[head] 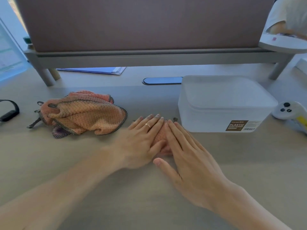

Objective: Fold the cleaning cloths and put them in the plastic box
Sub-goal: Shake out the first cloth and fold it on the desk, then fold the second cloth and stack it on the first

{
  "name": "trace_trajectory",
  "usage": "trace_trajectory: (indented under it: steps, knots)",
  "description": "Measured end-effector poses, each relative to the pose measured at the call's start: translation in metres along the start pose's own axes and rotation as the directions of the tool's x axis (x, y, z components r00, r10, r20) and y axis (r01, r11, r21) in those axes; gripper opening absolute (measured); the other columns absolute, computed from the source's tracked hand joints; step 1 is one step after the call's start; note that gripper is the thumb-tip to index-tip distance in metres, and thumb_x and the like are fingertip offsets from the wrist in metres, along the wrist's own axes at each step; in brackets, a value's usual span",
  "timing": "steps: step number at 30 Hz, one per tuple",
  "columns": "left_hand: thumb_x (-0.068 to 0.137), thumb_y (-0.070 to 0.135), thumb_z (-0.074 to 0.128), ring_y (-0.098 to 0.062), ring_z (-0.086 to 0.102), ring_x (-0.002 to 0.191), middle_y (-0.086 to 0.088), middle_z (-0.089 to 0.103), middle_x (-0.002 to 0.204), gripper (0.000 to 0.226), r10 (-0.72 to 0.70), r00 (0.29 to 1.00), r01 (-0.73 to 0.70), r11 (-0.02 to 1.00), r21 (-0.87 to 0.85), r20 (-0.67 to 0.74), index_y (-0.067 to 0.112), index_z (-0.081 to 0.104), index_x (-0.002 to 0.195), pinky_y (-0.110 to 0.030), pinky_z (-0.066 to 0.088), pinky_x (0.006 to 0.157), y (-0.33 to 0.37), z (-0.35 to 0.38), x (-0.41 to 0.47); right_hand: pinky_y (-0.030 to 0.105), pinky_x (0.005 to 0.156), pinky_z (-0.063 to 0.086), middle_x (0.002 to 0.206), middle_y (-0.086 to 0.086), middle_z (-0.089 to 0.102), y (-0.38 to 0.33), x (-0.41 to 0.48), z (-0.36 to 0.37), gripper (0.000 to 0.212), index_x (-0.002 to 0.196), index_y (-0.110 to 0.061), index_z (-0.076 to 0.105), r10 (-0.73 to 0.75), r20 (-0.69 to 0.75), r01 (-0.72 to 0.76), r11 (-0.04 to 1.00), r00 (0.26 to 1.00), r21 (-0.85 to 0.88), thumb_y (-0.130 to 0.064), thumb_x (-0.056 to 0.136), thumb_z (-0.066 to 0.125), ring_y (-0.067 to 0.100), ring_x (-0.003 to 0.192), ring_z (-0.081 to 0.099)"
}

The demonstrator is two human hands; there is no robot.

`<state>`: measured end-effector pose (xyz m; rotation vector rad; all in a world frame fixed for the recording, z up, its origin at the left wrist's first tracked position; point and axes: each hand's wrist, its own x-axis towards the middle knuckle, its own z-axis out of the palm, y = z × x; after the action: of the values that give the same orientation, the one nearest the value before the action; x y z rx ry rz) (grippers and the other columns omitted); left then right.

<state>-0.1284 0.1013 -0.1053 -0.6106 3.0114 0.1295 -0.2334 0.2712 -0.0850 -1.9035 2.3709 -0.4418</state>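
A small folded pink cloth (160,136) lies on the table, mostly hidden under both hands. My left hand (143,139) presses flat on its left side, fingers straight, a ring on one finger. My right hand (187,156) lies flat on its right side, thumb spread toward me. A crumpled heap of orange-pink cloths (83,114) with dark checked edging sits to the left. The white translucent plastic box (224,103) stands to the right with its lid on, a brown label on its front.
A monitor riser (149,57) spans the back, with blue papers (93,70) under it. A black band (8,112) lies at the far left edge. A white controller (289,111) rests right of the box. Another person sits at the top right.
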Motion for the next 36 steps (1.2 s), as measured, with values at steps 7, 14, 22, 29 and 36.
trace_trajectory:
  steps: [7,14,22,29,36]
  knots:
    - [0.103,0.063,0.016,-0.012,-0.01,0.158,0.002,-0.005,0.174,0.077,0.01,0.999,-0.009,0.999,-0.041,0.03,0.021,-0.004,0.165,-0.04,-0.004,0.129,-0.032,-0.015,0.085,0.023,0.12,0.009,0.169,0.0,0.018,-0.003,-0.003,0.027,0.091,0.16,-0.013,0.021,0.01,0.021,-0.01,1.0,1.0,0.001,-0.075,0.095,0.009,0.01,0.156,0.01]
    - [0.106,0.046,0.041,-0.013,0.027,0.152,0.003,0.037,0.163,0.055,-0.123,0.951,0.0,0.917,-0.399,-0.284,0.024,0.037,0.156,-0.031,0.02,0.122,-0.079,-0.067,0.049,0.022,0.119,0.014,0.165,-0.003,0.03,0.006,0.0,0.021,0.084,0.157,-0.012,0.033,0.021,-0.016,-0.021,1.0,1.0,0.009,-0.07,0.099,0.019,0.006,0.153,0.016]
    - [0.084,0.026,0.074,-0.007,0.065,0.094,0.019,0.07,0.092,0.01,-0.152,0.984,0.14,0.983,-0.12,-0.097,0.03,0.078,0.093,-0.027,0.05,0.085,-0.153,-0.094,-0.012,0.013,0.12,0.005,0.164,-0.024,0.015,-0.032,0.041,0.005,0.077,0.158,-0.036,0.024,-0.095,-0.046,0.102,0.977,0.994,0.187,-0.074,0.092,0.013,-0.009,0.151,-0.002]
    - [0.093,0.03,0.071,-0.007,0.066,0.069,0.009,0.073,0.074,0.006,-0.074,0.929,-0.042,0.953,-0.301,-0.362,0.029,0.071,0.088,-0.035,0.056,0.074,-0.123,-0.145,-0.041,0.033,0.107,0.044,0.146,-0.013,0.05,-0.066,0.123,-0.041,0.063,0.148,-0.033,0.043,0.052,-0.118,0.018,0.848,0.992,0.529,-0.05,0.091,0.065,0.01,0.131,0.05]
    - [0.091,0.049,0.069,-0.01,0.034,0.05,0.007,0.049,0.052,0.02,-0.039,0.928,-0.115,0.916,-0.384,-0.371,0.03,0.063,0.092,-0.019,0.032,0.049,-0.094,-0.188,-0.085,0.035,0.057,0.048,0.07,0.001,0.068,-0.077,0.138,-0.12,0.014,0.079,-0.018,0.072,-0.261,-0.175,0.311,0.856,0.949,0.413,-0.023,0.092,0.07,0.009,0.062,0.054]
